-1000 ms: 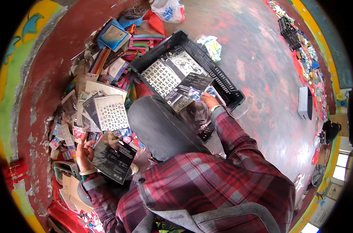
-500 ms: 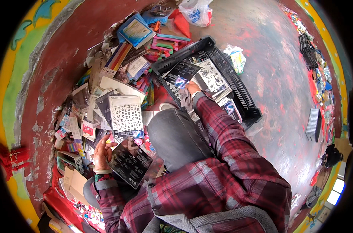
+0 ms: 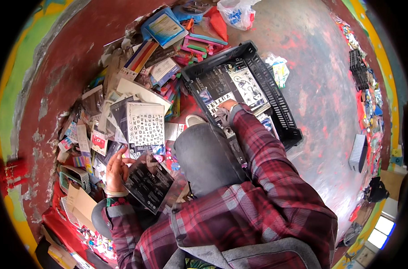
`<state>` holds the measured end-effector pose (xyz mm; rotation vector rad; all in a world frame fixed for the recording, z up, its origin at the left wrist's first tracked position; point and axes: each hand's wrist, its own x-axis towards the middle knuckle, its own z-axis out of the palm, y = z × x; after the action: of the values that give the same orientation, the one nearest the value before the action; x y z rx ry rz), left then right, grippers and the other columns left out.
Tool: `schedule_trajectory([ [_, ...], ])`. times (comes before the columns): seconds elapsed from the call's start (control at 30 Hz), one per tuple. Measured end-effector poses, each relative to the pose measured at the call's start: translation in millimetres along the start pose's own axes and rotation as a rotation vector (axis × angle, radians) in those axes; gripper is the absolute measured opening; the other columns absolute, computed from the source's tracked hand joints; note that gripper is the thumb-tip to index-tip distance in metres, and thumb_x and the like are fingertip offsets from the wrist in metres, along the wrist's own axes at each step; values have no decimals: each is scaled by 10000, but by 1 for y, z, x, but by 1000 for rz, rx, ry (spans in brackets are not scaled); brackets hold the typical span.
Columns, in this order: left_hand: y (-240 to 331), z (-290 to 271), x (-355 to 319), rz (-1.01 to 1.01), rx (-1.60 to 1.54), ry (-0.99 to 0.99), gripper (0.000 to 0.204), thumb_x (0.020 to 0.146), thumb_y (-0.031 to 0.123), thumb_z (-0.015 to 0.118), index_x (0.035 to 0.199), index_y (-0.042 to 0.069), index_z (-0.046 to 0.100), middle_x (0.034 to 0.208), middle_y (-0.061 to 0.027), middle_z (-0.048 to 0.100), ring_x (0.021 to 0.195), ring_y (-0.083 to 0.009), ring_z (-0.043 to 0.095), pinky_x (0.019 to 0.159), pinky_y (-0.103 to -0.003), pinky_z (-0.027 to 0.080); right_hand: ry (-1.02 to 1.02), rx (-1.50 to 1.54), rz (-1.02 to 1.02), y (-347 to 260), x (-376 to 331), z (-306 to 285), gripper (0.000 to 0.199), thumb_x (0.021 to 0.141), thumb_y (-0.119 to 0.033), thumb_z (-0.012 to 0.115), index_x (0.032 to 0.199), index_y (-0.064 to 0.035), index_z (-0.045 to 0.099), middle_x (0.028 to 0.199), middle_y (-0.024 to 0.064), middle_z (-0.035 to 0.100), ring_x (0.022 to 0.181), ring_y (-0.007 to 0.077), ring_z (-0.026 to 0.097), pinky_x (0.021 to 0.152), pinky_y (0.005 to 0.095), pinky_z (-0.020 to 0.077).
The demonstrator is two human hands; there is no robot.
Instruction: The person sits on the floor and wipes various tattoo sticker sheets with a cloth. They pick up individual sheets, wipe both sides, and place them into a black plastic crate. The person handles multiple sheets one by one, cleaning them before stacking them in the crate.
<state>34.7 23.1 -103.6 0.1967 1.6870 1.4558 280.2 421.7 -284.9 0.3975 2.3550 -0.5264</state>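
My left hand (image 3: 117, 172) is raised beside the pile, fingers apart and nothing in it. Just right of it, a black printed sheet (image 3: 149, 184) lies tilted across my lap. Beyond that, a white lettered tattoo sheet (image 3: 146, 126) rests on the pile. My right hand (image 3: 229, 105) is inside the black plastic crate (image 3: 282, 112), its curled fingers on a white lettered sheet (image 3: 216, 104); its fingertips are partly hidden. Next to that sheet lie a black sheet (image 3: 216, 80) and a white sheet with dark drawings (image 3: 246, 85).
A heap of packaged stationery (image 3: 110, 112) lines the wall on the left. An open cardboard box (image 3: 82, 207) and a light basket (image 3: 80, 175) stand near my left arm. Plastic bags (image 3: 236, 13) lie beyond the crate. A checked box (image 3: 358, 152) stands on the floor to the right.
My right hand has drawn slightly nearer to me in the crate. The black sheet it held now lies flat there, with more of a lettered sheet showing. My left hand stays about where it was.
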Motion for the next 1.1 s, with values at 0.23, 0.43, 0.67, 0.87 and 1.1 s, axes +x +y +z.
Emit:
schedule_trajectory([
  [0.23,41,-14,-16,233,-240,50,473,940,350,430,1238,-10,499,711,-41,598,402,-41,298,401,-188,214,443,1217,-5,21,-52,-54,313,885,-260,494,1085,-72,643,918,91,644,851,154,594,785,279,463],
  [0.43,66,-36,-33,543,-651,-201,503,943,325,400,1276,-51,434,681,-38,546,369,-58,314,397,-189,264,204,1289,-451,-145,-125,-195,386,895,-346,569,1068,-1,597,866,20,643,686,49,548,590,185,441],
  [0.67,92,-48,-43,741,-875,-410,507,960,343,376,1318,-15,407,719,-40,549,421,-76,323,401,-198,264,-261,1037,-625,-290,-122,-229,369,874,-193,615,1138,56,552,999,37,626,865,90,584,740,226,473],
  [0.87,96,-59,-56,721,-1161,-286,710,861,437,569,1370,22,299,1317,-210,435,1152,-324,499,955,-481,432,-212,1268,-617,-318,-101,-223,139,878,-139,600,894,-4,631,807,-4,632,726,50,573,621,198,458],
  [1.1,64,-44,-57,428,-1077,-326,507,845,320,614,1228,19,475,1149,-169,572,999,-279,594,838,-428,503,-90,1387,-516,-302,-72,-205,127,876,-141,601,898,-17,615,817,4,627,702,58,572,620,203,461],
])
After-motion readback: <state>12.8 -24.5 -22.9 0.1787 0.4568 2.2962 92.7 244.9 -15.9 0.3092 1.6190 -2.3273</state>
